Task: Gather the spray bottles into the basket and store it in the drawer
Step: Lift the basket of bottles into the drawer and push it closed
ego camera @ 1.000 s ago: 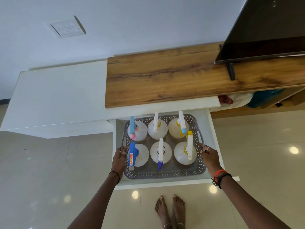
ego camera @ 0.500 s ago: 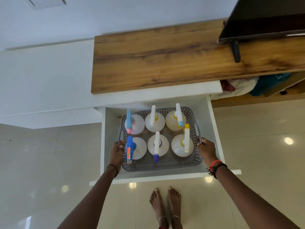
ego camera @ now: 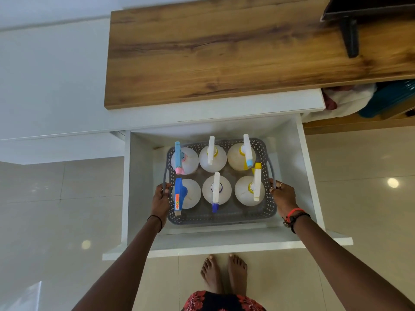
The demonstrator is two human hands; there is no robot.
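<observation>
Inside the open white drawer (ego camera: 307, 176) sits the grey basket (ego camera: 220, 215) with six spray bottles (ego camera: 216, 189) upright in two rows. Left hand (ego camera: 160, 199) and right hand (ego camera: 284, 197) each grip a side handle; whether the basket touches the drawer floor is unclear.

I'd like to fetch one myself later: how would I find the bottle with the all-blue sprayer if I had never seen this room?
Under the wooden top, the white drawer stands open with a grey basket of six spray bottles inside. Look in the row nearest the person, at the end beside the left hand. That bottle alone has a solid blue trigger head with an orange label.
</observation>
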